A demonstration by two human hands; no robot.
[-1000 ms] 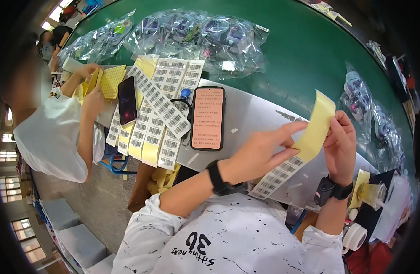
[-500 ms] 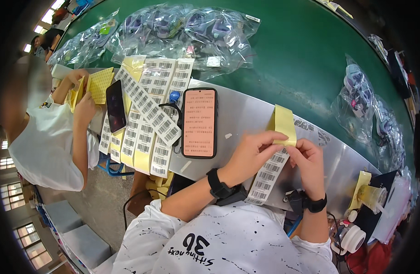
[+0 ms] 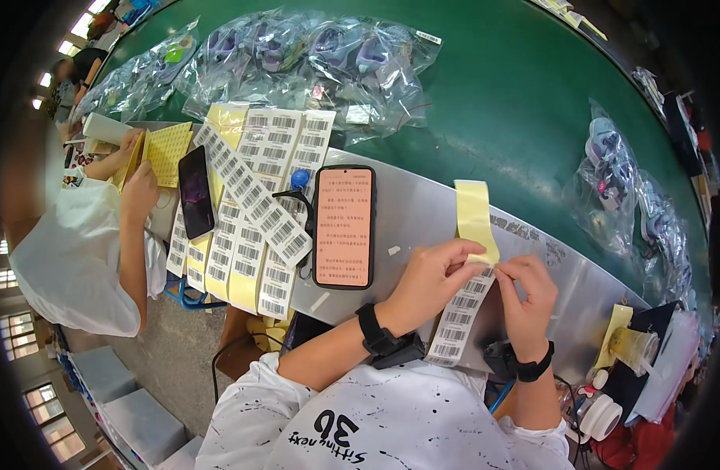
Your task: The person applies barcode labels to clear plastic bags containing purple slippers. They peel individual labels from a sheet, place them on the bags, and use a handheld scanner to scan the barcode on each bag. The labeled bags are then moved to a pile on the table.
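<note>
A strip of white barcode labels (image 3: pixel 459 321) lies on the grey metal tabletop, its lower end near my shirt. At its top the yellow backing paper (image 3: pixel 473 213) bends and runs away from me, bare of labels. My left hand (image 3: pixel 434 283) pinches the strip at that bend between thumb and forefinger. Just beside it, my right hand (image 3: pixel 529 291) has thumb and forefinger closed at the strip's right edge; whether a peeled label is between them is too small to see. Left of my hands lies a phone with a lit text page (image 3: pixel 344 227).
More barcode label sheets (image 3: pixel 275 168) overlap on the left, with a dark phone (image 3: pixel 195 192) on them. Bagged shoes (image 3: pixel 297 55) lie on the green table (image 3: pixel 493 94), others (image 3: pixel 611 157) at right. A person in white (image 3: pixel 86 251) holds yellow sheets. A plastic cup (image 3: pixel 634 345) stands right.
My hands stay at the bend of the strip, my right fingers slightly lower. The yellow backing has tipped a little to the left. The view has shifted slightly.
</note>
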